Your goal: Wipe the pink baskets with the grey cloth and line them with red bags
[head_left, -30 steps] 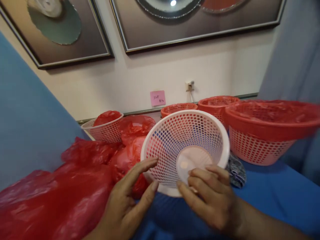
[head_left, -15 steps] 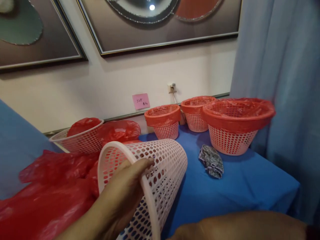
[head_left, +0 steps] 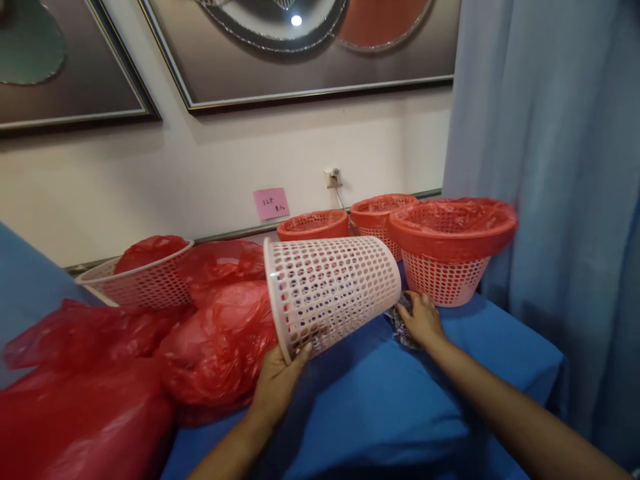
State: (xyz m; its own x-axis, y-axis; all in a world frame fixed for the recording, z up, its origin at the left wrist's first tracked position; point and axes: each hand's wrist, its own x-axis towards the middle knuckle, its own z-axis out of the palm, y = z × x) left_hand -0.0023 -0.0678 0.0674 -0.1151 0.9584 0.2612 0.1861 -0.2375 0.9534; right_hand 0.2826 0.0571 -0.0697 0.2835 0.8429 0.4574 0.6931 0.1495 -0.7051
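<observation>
A white perforated plastic wastebasket (head_left: 335, 283) is held tilted on its side above the table, its mouth toward the left. My left hand (head_left: 283, 377) grips the lower part of its rim, thumb on the outer wall. Beyond the basket's base, my right hand (head_left: 424, 320) has its fingers closed on a crumpled grey patterned cloth (head_left: 400, 327) lying on the blue tablecloth. The basket and my fingers partly hide this cloth.
Behind stand three baskets lined with red bags, the largest lined basket (head_left: 447, 247) near the curtain (head_left: 540, 167). Red plastic bags (head_left: 215, 347) heap at left, beside another white basket (head_left: 165, 283). A pink note (head_left: 271, 203) and a socket (head_left: 333, 178) are on the wall.
The wastebasket has swung up and to the right, turning more sideways, with my left hand on its rim. My right hand has reached forward from the near edge to the grey cloth.
</observation>
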